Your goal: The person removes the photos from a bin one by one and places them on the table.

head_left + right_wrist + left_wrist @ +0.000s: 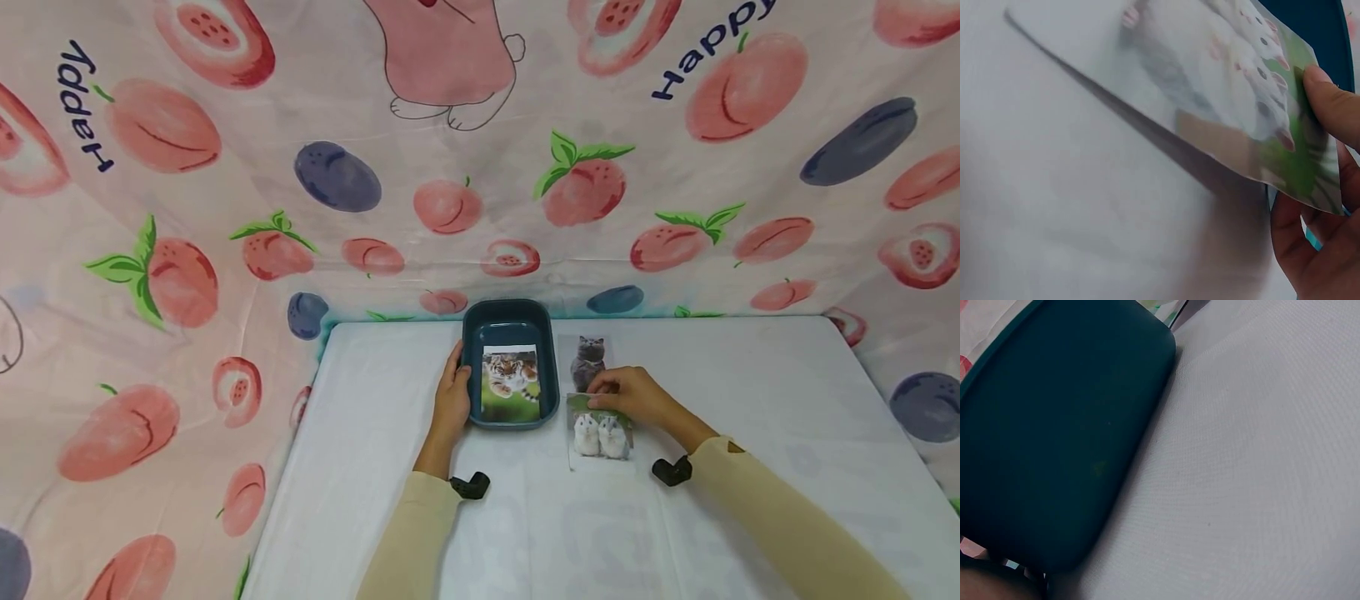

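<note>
A dark teal tray (510, 425) stands near the back of the table, with a tiger picture card (510, 383) lying in it. My left hand (452, 396) grips the tray's left side; the left wrist view is mostly filled by the tray wall (1066, 437). To the right of the tray, my right hand (637, 396) pinches the top edge of a card picturing two white hamsters (600, 436). In the right wrist view the thumb (1335, 106) lies on the hamster card's face, fingers behind it, and the card tilts up. Just behind is a grey cat card (588, 360).
The table (750, 400) has a white cover. Behind and beside it hangs a fruit-printed cloth (450, 150). Each wrist carries a small black camera mount, one near the left cuff (470, 486) and one near the right cuff (671, 471).
</note>
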Tool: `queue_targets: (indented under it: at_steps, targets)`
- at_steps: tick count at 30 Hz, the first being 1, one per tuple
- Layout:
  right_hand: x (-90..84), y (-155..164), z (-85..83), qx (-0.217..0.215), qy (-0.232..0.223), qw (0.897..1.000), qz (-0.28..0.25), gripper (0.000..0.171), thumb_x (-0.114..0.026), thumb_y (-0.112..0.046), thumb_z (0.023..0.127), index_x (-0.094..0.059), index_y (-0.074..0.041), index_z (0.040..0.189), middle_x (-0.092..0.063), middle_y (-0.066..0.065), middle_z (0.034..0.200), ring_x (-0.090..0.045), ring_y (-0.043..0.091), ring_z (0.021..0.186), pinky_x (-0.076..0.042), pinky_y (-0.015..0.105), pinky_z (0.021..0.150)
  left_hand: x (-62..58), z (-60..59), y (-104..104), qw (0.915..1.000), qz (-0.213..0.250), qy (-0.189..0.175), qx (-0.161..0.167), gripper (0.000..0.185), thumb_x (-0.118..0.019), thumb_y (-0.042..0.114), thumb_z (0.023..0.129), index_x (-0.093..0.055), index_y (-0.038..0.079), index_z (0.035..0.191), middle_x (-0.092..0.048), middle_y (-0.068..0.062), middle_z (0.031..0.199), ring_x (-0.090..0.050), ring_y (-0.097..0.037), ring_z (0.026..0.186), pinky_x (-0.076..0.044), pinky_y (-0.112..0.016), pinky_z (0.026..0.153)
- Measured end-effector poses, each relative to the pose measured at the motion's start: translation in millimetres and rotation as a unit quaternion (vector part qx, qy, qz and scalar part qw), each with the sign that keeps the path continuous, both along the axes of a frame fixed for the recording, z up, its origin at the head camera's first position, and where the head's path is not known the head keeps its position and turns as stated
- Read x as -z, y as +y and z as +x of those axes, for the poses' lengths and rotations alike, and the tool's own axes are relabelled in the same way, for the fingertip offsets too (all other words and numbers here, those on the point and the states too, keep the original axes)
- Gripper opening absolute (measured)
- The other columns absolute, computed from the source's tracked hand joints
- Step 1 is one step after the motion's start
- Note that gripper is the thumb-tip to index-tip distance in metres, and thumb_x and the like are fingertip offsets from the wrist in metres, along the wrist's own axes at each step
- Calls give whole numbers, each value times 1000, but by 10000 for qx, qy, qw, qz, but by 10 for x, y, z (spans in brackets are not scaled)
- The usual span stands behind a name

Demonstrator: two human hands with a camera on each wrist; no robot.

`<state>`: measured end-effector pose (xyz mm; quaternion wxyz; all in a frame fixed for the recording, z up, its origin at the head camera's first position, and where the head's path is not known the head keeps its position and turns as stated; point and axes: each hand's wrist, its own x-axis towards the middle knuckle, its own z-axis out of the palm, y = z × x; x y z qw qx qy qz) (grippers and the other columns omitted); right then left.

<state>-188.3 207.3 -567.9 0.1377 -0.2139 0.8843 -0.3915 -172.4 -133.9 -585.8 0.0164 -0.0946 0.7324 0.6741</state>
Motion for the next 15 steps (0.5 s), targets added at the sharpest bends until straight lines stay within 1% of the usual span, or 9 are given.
queue_targets:
  at_steps: [7, 11, 15]
  targets:
    - [22, -48, 1, 112, 234, 9993, 257, 9, -79, -28, 89, -77, -22, 96, -70, -11, 82, -61, 7, 74, -51, 27, 66, -9, -6, 17, 10000, -21, -48, -36, 50, -41, 29, 109, -36, 42, 157, -30, 4, 168, -22, -24, 157, -20, -52, 127]
    - [13, -72, 0, 188, 463, 9981, 360, 8, -81, -27, 88, -77, -21, 93, -68, -12, 80, -59, 6, 73, -50, 26, 66, -9, -8, 14, 10000, -1, -46, -33, 51, -41, 28, 109, -35, 41, 158, -29, 4, 168, -22, -24, 157, -20, -51, 127]
    - [-6, -104, 11, 217, 721, 9967, 317, 8, -84, -23, 84, -78, -19, 89, -66, -10, 77, -56, 7, 71, -48, 26, 66, -12, -1, 6, 10000, -29, -32, -2, 51, -40, 28, 109, -34, 37, 159, -29, 3, 168, -21, -25, 157, -20, -52, 127]
